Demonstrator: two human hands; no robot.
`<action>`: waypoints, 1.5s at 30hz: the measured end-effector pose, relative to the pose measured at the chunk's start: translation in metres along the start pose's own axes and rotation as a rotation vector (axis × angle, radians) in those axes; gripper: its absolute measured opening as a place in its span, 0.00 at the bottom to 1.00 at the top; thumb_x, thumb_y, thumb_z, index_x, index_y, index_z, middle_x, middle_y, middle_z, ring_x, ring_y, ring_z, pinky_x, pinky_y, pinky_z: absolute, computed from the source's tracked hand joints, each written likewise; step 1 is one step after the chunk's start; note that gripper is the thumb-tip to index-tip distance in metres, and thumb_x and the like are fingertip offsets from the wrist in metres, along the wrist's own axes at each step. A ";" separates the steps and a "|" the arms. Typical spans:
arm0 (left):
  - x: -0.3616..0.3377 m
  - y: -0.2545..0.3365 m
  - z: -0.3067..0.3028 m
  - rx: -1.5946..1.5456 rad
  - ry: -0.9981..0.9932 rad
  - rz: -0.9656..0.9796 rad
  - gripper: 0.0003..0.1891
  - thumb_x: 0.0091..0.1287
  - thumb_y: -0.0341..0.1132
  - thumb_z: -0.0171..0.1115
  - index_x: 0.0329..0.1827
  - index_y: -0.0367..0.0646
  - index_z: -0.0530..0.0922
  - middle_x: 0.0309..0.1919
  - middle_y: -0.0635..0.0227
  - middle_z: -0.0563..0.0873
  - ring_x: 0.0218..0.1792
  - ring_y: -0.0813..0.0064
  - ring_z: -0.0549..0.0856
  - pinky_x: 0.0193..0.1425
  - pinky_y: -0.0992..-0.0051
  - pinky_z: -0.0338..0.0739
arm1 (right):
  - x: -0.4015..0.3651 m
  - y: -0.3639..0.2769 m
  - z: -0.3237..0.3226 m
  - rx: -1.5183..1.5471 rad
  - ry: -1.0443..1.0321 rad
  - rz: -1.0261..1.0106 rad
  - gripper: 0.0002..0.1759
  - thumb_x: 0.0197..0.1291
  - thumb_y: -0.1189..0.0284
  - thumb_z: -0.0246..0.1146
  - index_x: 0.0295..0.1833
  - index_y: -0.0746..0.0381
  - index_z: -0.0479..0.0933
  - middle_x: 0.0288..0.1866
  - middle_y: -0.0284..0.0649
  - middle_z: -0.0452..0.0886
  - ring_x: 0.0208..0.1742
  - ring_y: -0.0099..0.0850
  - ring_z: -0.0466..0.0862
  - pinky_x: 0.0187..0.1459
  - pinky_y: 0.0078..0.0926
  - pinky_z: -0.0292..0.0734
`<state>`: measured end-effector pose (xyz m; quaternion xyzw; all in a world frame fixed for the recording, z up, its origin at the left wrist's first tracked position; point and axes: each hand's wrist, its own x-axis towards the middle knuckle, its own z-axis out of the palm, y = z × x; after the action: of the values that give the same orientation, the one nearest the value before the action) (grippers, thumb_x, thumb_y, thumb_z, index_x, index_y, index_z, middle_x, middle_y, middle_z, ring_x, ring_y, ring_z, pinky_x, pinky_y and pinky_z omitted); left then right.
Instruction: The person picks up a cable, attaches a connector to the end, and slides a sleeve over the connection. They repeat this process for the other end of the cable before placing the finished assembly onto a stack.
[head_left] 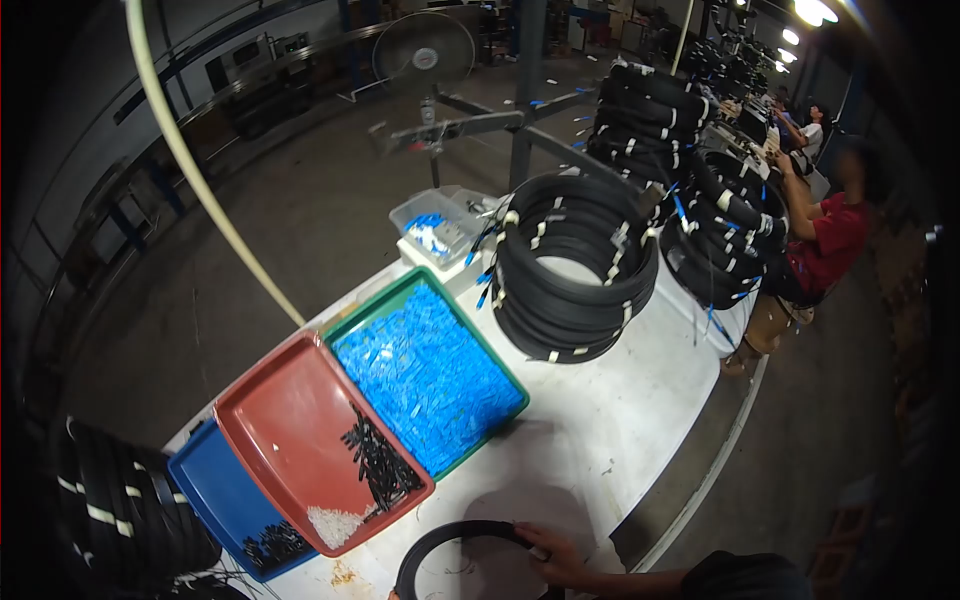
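A coil of black cable [425, 548] is at the bottom middle, over the near edge of the white table, partly cut off by the frame. My right hand [552, 556] grips the coil's upper right side, with its fingers wrapped round the cable. Of my left hand [393, 595], only a sliver shows at the bottom edge, against the coil's left side; its fingers are out of sight. Ahead of the hands stands a green tray [515, 397] full of small blue parts. Beside it, a red tray [280, 400] holds black parts and small white pieces.
A blue tray [215, 480] with black parts sits at the left. Stacked black cable coils [575, 300] stand on the white table [640, 400], near a clear plastic box [440, 228]. More coils [125, 500] are at far left. A person in a red shirt [838, 240] sits at right.
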<state>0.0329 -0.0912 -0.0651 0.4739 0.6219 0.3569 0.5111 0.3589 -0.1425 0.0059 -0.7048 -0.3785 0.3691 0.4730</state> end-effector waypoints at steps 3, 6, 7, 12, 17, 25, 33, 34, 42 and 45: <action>-0.007 0.101 0.050 -0.075 -0.058 -0.119 0.41 0.60 0.13 0.68 0.80 0.42 0.70 0.54 0.59 0.84 0.34 0.77 0.82 0.31 0.80 0.76 | 0.001 -0.043 -0.055 -0.039 0.054 0.120 0.37 0.53 0.84 0.63 0.73 0.60 0.76 0.74 0.46 0.77 0.73 0.41 0.79 0.71 0.31 0.74; 0.017 0.209 0.126 -0.036 -0.118 -0.043 0.42 0.51 0.14 0.64 0.77 0.36 0.72 0.60 0.54 0.82 0.48 0.69 0.80 0.47 0.75 0.73 | 0.017 -0.083 -0.119 -0.068 0.148 0.116 0.38 0.51 0.85 0.65 0.73 0.61 0.76 0.74 0.47 0.78 0.73 0.40 0.79 0.71 0.30 0.73; 0.020 0.247 0.148 -0.021 -0.140 -0.006 0.43 0.47 0.15 0.62 0.75 0.33 0.73 0.63 0.52 0.81 0.54 0.66 0.79 0.55 0.72 0.71 | 0.023 -0.095 -0.140 -0.078 0.203 0.051 0.38 0.50 0.85 0.64 0.72 0.61 0.76 0.74 0.48 0.78 0.74 0.40 0.79 0.71 0.30 0.73; 0.059 0.330 0.237 -0.011 -0.211 0.337 0.43 0.37 0.19 0.56 0.69 0.27 0.78 0.69 0.45 0.80 0.74 0.54 0.75 0.82 0.65 0.60 | 0.101 -0.153 -0.241 -0.173 0.398 -0.233 0.38 0.47 0.87 0.62 0.71 0.66 0.77 0.73 0.52 0.78 0.74 0.42 0.78 0.74 0.32 0.70; 0.129 0.408 0.334 -0.112 -0.229 0.341 0.46 0.37 0.14 0.52 0.70 0.35 0.79 0.71 0.52 0.80 0.74 0.61 0.77 0.74 0.75 0.69 | 0.205 -0.189 -0.312 -0.100 0.484 -0.373 0.38 0.45 0.92 0.58 0.69 0.73 0.76 0.72 0.54 0.79 0.76 0.41 0.76 0.76 0.31 0.67; 0.231 0.458 0.453 -0.178 -0.277 0.382 0.44 0.38 0.12 0.56 0.68 0.35 0.81 0.69 0.56 0.82 0.66 0.65 0.82 0.63 0.74 0.80 | 0.349 -0.180 -0.373 -0.068 0.544 -0.344 0.37 0.45 0.91 0.57 0.67 0.71 0.79 0.71 0.50 0.81 0.74 0.38 0.78 0.75 0.26 0.67; 0.239 0.472 0.507 -0.142 -0.357 0.412 0.40 0.39 0.14 0.57 0.65 0.33 0.83 0.68 0.56 0.84 0.71 0.62 0.80 0.75 0.72 0.71 | 0.370 -0.141 -0.408 -0.054 0.603 -0.282 0.37 0.44 0.90 0.59 0.67 0.70 0.80 0.70 0.47 0.81 0.72 0.40 0.80 0.74 0.28 0.69; 0.236 0.475 0.510 -0.142 -0.354 0.411 0.39 0.40 0.14 0.57 0.64 0.33 0.83 0.67 0.56 0.84 0.70 0.62 0.81 0.74 0.73 0.71 | 0.372 -0.135 -0.409 -0.034 0.633 -0.307 0.35 0.44 0.88 0.60 0.65 0.69 0.81 0.68 0.47 0.83 0.70 0.43 0.82 0.73 0.30 0.71; 0.254 0.456 0.512 -0.068 -0.343 0.435 0.38 0.41 0.15 0.58 0.63 0.34 0.84 0.66 0.57 0.86 0.69 0.63 0.81 0.73 0.74 0.72 | 0.363 -0.138 -0.402 -0.051 0.627 -0.239 0.36 0.44 0.88 0.60 0.65 0.69 0.81 0.67 0.46 0.84 0.69 0.43 0.83 0.72 0.29 0.71; 0.251 0.460 0.508 -0.052 -0.332 0.443 0.38 0.40 0.15 0.58 0.63 0.34 0.84 0.66 0.57 0.86 0.69 0.63 0.81 0.74 0.74 0.72 | 0.364 -0.141 -0.401 -0.100 0.625 -0.225 0.35 0.44 0.88 0.60 0.65 0.69 0.81 0.67 0.46 0.84 0.69 0.44 0.82 0.73 0.30 0.71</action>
<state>0.6239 0.2638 0.1743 0.6370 0.4018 0.3931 0.5275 0.8452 0.0609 0.1926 -0.7602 -0.3082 0.0616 0.5686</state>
